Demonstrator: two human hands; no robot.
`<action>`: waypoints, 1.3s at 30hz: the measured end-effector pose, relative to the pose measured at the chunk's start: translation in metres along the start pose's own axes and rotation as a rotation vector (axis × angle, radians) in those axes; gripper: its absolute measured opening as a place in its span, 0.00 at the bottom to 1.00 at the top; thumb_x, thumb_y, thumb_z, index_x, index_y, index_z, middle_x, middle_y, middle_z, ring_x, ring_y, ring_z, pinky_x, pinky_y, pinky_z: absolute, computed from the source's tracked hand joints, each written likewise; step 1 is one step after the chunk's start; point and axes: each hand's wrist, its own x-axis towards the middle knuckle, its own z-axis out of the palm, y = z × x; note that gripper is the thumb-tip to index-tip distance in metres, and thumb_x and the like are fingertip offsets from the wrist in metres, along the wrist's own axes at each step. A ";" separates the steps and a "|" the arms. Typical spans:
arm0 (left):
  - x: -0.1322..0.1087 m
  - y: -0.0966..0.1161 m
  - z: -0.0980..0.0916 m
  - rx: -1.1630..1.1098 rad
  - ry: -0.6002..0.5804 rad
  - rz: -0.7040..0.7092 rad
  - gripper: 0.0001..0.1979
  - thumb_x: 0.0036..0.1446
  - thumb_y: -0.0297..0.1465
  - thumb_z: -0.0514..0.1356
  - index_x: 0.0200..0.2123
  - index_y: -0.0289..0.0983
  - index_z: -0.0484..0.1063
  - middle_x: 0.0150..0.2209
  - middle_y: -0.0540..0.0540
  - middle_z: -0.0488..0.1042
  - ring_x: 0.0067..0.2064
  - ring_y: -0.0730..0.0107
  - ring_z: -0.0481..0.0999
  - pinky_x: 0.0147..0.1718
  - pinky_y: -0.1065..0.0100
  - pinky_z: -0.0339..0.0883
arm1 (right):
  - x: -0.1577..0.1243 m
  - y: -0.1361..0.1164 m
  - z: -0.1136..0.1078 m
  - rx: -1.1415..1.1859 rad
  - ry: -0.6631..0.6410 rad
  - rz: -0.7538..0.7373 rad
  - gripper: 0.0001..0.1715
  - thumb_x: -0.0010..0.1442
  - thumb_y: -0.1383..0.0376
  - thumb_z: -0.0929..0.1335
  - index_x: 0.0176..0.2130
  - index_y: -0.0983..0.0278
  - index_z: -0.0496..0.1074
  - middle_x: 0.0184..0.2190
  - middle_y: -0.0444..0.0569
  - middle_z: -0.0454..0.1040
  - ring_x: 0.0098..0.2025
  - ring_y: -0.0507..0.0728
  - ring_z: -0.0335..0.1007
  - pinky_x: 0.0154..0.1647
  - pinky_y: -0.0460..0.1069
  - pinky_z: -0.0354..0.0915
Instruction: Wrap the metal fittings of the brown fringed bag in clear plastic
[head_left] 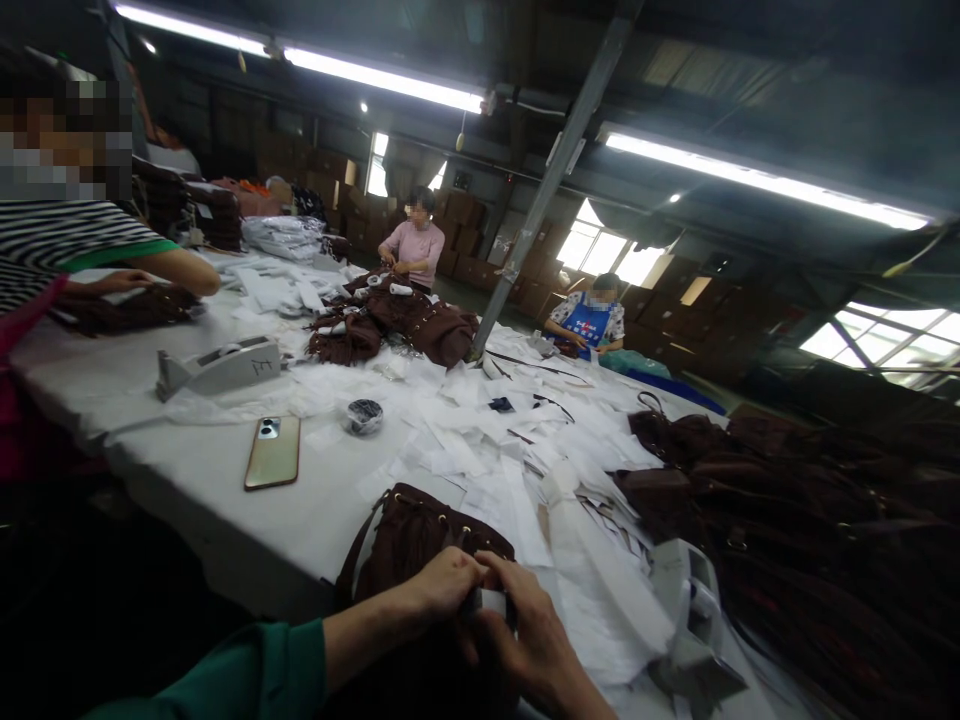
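Note:
A dark brown drawstring bag [411,535] with brass-coloured eyelets stands at the near edge of the table, right below me. My left hand [448,582] is closed in a pinch over the bag's upper edge; what lies between its fingertips is hidden. Curled around a small white wrap [493,600] at the bag's side is my right hand [529,625], thumb below and fingers above. The two hands touch or nearly touch at the fingertips. Whatever the white wrap covers cannot be made out.
White paper strips [457,430] litter the table. A tape dispenser [686,610] stands at right, another dispenser [217,368] at left, near a phone [272,453] and a tape roll [364,416]. Brown bags [810,520] pile up at right. Several people work around the table.

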 end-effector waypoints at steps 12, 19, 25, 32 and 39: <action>-0.020 0.032 0.002 0.111 -0.015 0.109 0.13 0.49 0.35 0.55 0.31 0.32 0.74 0.25 0.49 0.70 0.26 0.71 0.68 0.22 0.73 0.61 | 0.001 -0.001 0.000 -0.364 0.172 -0.297 0.32 0.62 0.74 0.59 0.63 0.62 0.52 0.43 0.49 0.77 0.47 0.59 0.71 0.57 0.61 0.48; -0.025 0.034 0.000 0.067 -0.102 0.151 0.13 0.47 0.33 0.60 0.35 0.32 0.76 0.30 0.46 0.74 0.29 0.69 0.71 0.26 0.72 0.63 | -0.007 0.010 0.009 -0.097 0.188 -0.168 0.29 0.60 0.69 0.64 0.59 0.57 0.59 0.55 0.53 0.69 0.52 0.61 0.69 0.51 0.57 0.64; -0.027 0.030 0.001 0.200 -0.083 0.169 0.13 0.46 0.30 0.60 0.36 0.32 0.77 0.28 0.49 0.71 0.26 0.74 0.66 0.23 0.75 0.59 | 0.008 -0.002 -0.009 0.298 0.245 0.220 0.31 0.60 0.62 0.66 0.60 0.61 0.57 0.46 0.52 0.75 0.42 0.57 0.74 0.43 0.51 0.70; -0.019 0.022 0.003 0.363 0.156 0.162 0.08 0.44 0.32 0.60 0.26 0.31 0.73 0.19 0.53 0.64 0.22 0.76 0.63 0.20 0.75 0.53 | 0.015 -0.010 -0.011 -0.014 0.226 0.043 0.10 0.59 0.66 0.64 0.32 0.60 0.76 0.29 0.45 0.78 0.32 0.57 0.73 0.36 0.52 0.63; -0.011 0.019 0.011 -0.128 0.228 0.034 0.11 0.39 0.34 0.64 0.26 0.31 0.73 0.22 0.47 0.72 0.24 0.70 0.70 0.22 0.69 0.66 | 0.010 -0.019 -0.018 -0.248 0.290 -0.167 0.13 0.60 0.71 0.64 0.42 0.58 0.73 0.35 0.41 0.80 0.34 0.54 0.73 0.46 0.54 0.51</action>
